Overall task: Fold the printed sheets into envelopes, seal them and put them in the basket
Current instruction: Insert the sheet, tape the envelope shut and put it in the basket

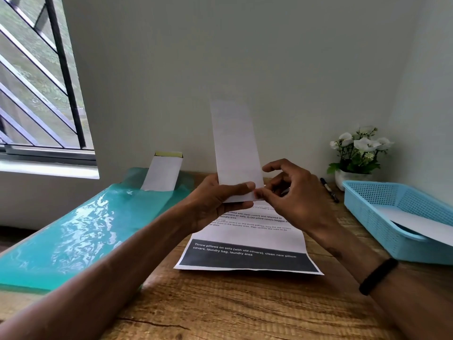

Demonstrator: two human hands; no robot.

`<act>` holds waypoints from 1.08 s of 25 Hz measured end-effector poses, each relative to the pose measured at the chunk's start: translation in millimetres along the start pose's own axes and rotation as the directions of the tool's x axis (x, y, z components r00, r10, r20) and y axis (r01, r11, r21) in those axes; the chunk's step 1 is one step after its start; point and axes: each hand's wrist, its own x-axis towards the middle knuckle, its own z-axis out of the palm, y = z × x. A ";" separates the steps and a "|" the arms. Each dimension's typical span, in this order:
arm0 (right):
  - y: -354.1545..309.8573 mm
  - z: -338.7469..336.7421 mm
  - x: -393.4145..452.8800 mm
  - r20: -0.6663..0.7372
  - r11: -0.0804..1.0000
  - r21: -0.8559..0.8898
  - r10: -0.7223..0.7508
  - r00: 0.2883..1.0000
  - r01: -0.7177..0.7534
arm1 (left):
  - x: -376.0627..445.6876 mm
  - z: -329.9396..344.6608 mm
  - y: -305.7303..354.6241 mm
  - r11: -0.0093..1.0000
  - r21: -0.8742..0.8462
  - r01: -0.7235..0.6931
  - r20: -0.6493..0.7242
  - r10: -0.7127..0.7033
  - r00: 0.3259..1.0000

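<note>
Partly done | light blue perforated plastic basket (367, 204) at the right already held one white piece; flat printed sheet (247, 241) lay unfolded on the wooden table (220, 303) | narrow white folded paper strip (232, 143) stood upright above the table, long axis vertical | left hand (215, 202) gripped its lower end; right hand (294, 195) pinched its bottom corner.
</note>
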 end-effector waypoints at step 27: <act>3.0 1.7 -0.2 -0.009 0.998 -0.049 -0.029 1.000 0.028 | 5.3 -1.0 -6.9 0.998 0.069 -0.003 -0.033 0.005 0.999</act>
